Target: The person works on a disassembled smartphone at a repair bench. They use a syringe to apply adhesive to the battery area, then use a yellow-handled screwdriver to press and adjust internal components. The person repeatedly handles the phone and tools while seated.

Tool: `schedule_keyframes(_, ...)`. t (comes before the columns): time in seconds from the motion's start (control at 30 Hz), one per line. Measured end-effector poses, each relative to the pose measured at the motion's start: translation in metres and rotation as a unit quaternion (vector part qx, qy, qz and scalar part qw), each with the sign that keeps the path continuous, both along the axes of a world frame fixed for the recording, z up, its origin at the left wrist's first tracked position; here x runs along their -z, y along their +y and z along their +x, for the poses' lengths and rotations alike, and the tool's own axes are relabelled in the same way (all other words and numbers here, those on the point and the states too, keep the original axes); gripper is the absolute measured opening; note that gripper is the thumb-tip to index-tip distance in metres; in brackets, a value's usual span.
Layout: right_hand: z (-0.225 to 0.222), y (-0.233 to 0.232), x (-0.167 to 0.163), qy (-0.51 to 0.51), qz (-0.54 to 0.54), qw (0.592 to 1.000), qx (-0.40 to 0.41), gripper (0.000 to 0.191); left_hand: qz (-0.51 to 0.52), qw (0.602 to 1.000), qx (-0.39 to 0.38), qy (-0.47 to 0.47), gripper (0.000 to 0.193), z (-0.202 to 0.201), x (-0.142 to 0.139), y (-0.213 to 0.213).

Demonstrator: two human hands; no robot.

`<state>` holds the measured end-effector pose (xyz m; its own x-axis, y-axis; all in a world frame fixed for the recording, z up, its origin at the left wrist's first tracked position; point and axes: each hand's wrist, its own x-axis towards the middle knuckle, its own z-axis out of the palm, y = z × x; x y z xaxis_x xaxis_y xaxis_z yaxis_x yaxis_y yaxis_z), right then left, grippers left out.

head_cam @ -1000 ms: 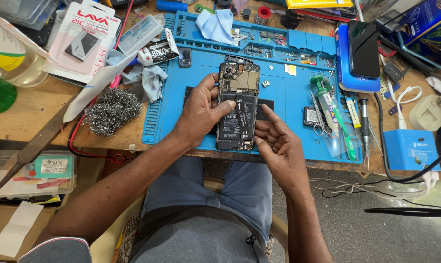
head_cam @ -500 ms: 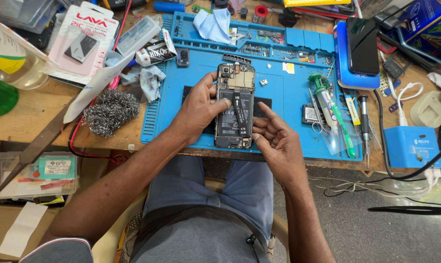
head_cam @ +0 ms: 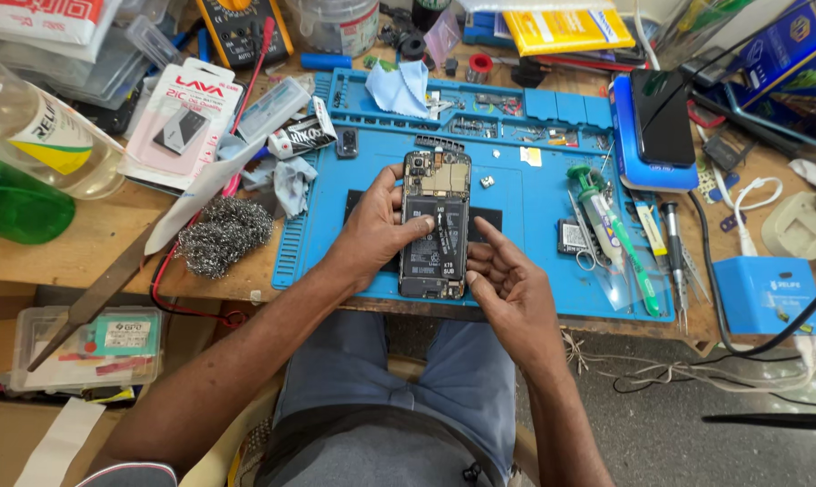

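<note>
While the opened phone (head_cam: 435, 225) lies back-up on the blue mat (head_cam: 534, 216) at the table's near edge, the left hand (head_cam: 376, 230) clamps its left side (thumb across the battery) and the right hand (head_cam: 507, 284), fingers loosely spread, touches its lower right edge.

Bright, even daylight, soft and diffuse, seemingly from upper right. Short, faint shadows under both hands on the blue silicone work mat (head_cam: 534, 207). Mild glare on the clear plastic bottle with yellow label (head_cam: 38, 135) and on the glossy black phone screen at upper right (head_cam: 662, 115). Sharp focus across the bench centre; opened phone with exposed battery (head_cam: 435, 225) crisp. Wide-angle bending at edges, corners stretched. Slight softness at far left and bottom. No motion blur.
</note>
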<state>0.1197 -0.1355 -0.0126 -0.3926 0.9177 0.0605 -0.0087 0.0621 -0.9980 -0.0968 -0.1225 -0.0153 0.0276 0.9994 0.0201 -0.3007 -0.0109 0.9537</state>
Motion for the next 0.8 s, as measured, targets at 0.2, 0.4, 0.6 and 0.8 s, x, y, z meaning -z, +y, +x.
schedule_keyframes(0.2, -0.001, -0.001, -0.002, -0.009, 0.003, 1.0, 0.002, 0.066, 0.011, 0.999, 0.025, 0.026, 0.079, -0.003, -0.002, -0.001)
schedule_keyframes(0.4, -0.003, -0.001, -0.003, -0.011, 0.003, 1.0, 0.014, 0.064, 0.023, 0.998, 0.036, 0.044, 0.078, -0.007, 0.003, -0.001)
schedule_keyframes(0.6, -0.006, -0.002, -0.007, -0.015, 0.003, 1.0, 0.014, 0.064, 0.008, 0.999, 0.012, -0.045, 0.063, -0.003, 0.002, 0.002)
schedule_keyframes(0.8, -0.013, 0.003, -0.024, -0.04, 0.087, 0.992, 0.079, 0.062, 0.038, 0.999, -0.01, -0.01, 0.058, 0.004, -0.019, -0.007)
